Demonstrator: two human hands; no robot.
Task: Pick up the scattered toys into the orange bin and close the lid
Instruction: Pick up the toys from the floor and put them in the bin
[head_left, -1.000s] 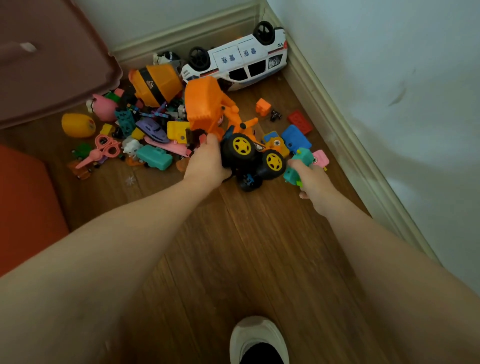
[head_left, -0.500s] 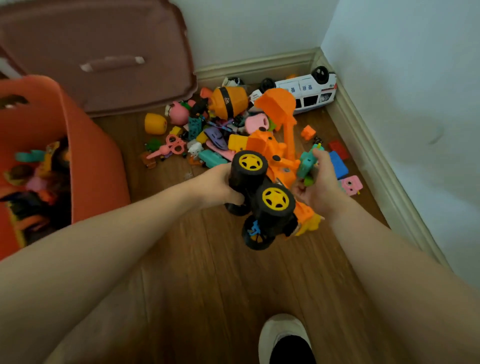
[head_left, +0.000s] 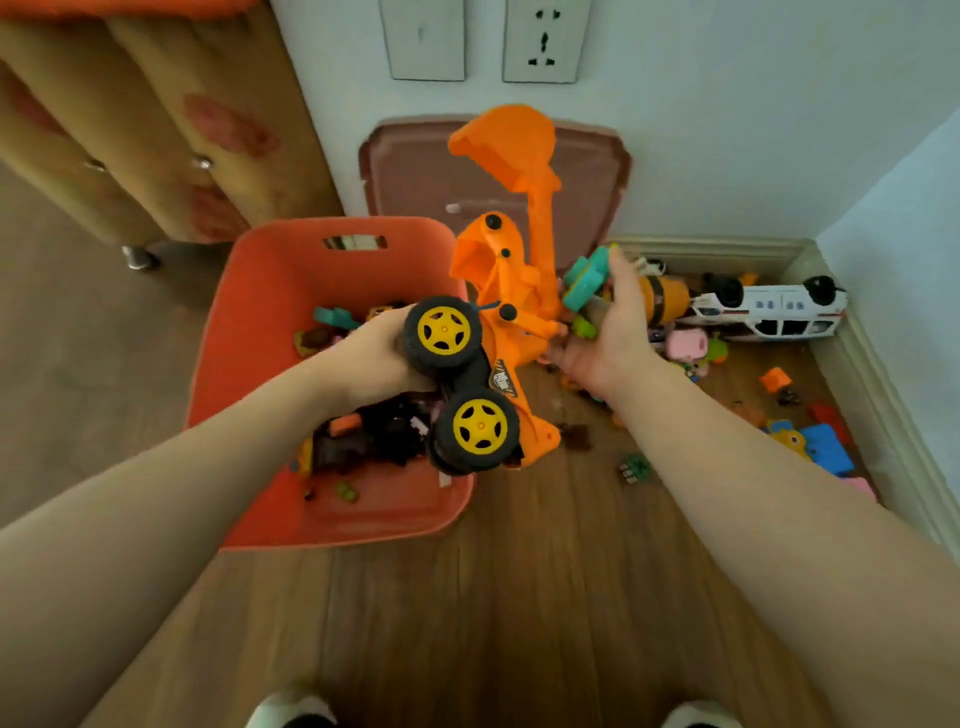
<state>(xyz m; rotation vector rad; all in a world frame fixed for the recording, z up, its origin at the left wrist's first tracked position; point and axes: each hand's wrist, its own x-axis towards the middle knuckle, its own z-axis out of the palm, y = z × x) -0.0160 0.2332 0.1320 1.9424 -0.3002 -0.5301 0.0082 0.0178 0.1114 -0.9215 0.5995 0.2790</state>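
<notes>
Our left hand (head_left: 371, 358) grips the orange toy loader (head_left: 498, 332) by its rear end, fingers curled behind the upper of the two black wheels with yellow hubs. The loader is tipped nose-up, its bucket raised toward the wall and its body hanging over the right rim of the orange bin (head_left: 270, 291). Our right hand (head_left: 608, 332) supports the loader's arm from the right side with its palm turned up, and its fingers hold a small teal toy (head_left: 584, 278) against the palm; a little green piece sits by the thumb.

The orange bin stands on the wooden floor (head_left: 519, 597) just left of centre, open, with a handle slot in its far wall. Inside it lie dark and coloured toys, heaped toward the right side. The brownish-pink lid (head_left: 410, 182) leans upright against the wall behind the bin, partly hidden by the loader's bucket.

In the far right corner of the floor, along the baseboard, the scattered toys remain: a white toy car (head_left: 769, 312) lying on its roof, an orange barrel-shaped toy (head_left: 670, 299) beside it, a pink block (head_left: 685, 344), a small orange brick (head_left: 775, 378) and a blue piece (head_left: 831, 447) nearer the right wall. A small green piece (head_left: 635, 467) lies apart on the floor, near our right forearm.
</notes>
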